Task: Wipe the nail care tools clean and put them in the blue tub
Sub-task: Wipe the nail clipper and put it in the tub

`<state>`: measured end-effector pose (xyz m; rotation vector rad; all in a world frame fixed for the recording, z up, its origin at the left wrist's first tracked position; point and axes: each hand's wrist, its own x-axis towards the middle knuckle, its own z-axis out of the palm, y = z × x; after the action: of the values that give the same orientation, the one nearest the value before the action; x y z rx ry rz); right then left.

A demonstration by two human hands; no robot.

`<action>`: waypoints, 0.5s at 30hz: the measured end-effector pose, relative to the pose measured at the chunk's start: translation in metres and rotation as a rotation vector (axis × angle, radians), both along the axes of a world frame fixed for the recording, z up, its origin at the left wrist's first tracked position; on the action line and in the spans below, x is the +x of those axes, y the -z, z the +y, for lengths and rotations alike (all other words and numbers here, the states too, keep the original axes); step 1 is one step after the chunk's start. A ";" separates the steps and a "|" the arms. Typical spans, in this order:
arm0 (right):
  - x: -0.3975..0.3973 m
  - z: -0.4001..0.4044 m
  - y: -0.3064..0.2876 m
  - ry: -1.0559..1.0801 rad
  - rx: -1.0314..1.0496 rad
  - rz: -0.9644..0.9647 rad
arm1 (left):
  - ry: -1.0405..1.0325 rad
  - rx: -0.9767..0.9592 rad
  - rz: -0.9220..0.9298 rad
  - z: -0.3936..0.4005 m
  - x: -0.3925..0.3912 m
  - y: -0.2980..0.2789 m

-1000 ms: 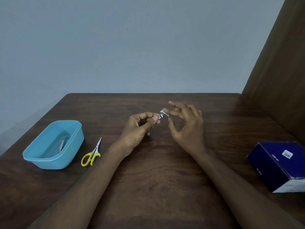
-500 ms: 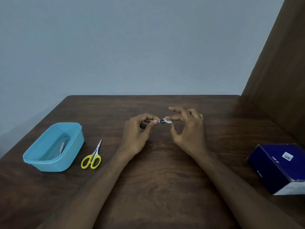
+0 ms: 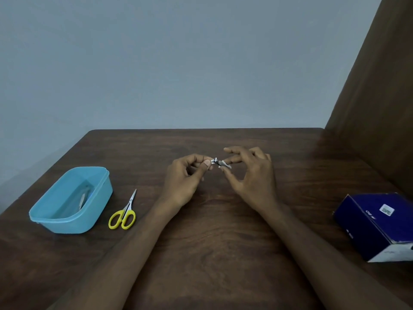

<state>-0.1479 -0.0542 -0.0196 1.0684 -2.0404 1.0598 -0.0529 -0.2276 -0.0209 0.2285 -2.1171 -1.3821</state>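
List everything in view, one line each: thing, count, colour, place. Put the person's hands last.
tub: 1, light blue, left part of the table; a pale tool lies inside, too blurred to name
scissors: 1, yellow handles, flat on the table just right of the tub
small metal tool: 1, silver, held above mid table
wipe: 1, white scrap, at the tool's tip
box: 1, dark blue, right edge
table: 1, dark brown wood
left hand: pinches the tool
right hand: pinches the wipe

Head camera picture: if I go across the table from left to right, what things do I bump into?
blue tub → yellow scissors → left hand → small metal tool → right hand → dark blue box
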 end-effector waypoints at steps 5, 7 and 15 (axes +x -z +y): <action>-0.003 0.001 0.002 -0.126 -0.065 -0.134 | 0.023 0.046 -0.027 0.000 0.000 0.002; -0.004 0.000 0.003 -0.148 -0.049 -0.168 | -0.003 0.001 -0.011 0.003 0.002 0.002; -0.004 0.001 0.001 -0.155 -0.062 -0.265 | -0.159 -0.267 0.017 0.006 0.006 0.001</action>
<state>-0.1520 -0.0529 -0.0201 1.1182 -2.1384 1.3997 -0.0465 -0.2221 -0.0221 0.2691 -2.1895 -0.9961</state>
